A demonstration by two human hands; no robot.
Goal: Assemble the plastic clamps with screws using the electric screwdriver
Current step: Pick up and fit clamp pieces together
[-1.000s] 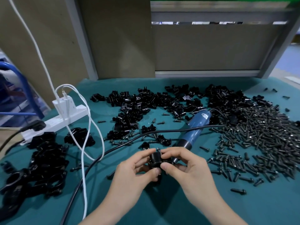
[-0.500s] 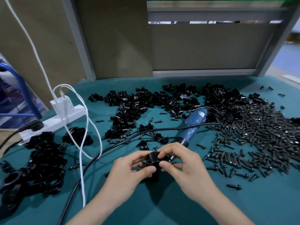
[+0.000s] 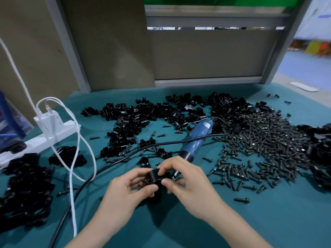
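A black plastic clamp (image 3: 156, 178) is held over the green mat between both hands. My left hand (image 3: 125, 192) grips it from the left with thumb and fingers. My right hand (image 3: 189, 183) pinches it from the right, fingers curled over its top. The blue electric screwdriver (image 3: 198, 138) lies on the mat just behind my right hand, tip toward the hands. A big heap of black screws (image 3: 265, 140) spreads to the right. Loose clamp halves (image 3: 143, 115) are piled at the back.
A white power strip (image 3: 46, 133) with plugged white cables (image 3: 77, 158) sits at the left. The screwdriver's black cord (image 3: 100, 171) curves across the mat. Black clamps (image 3: 25, 190) are heaped at the near left. A partition wall (image 3: 197, 54) stands behind the table.
Both hands have kept the clamp between them and shifted their fingers slightly on it. The view has tilted a little; nothing on the mat has moved.
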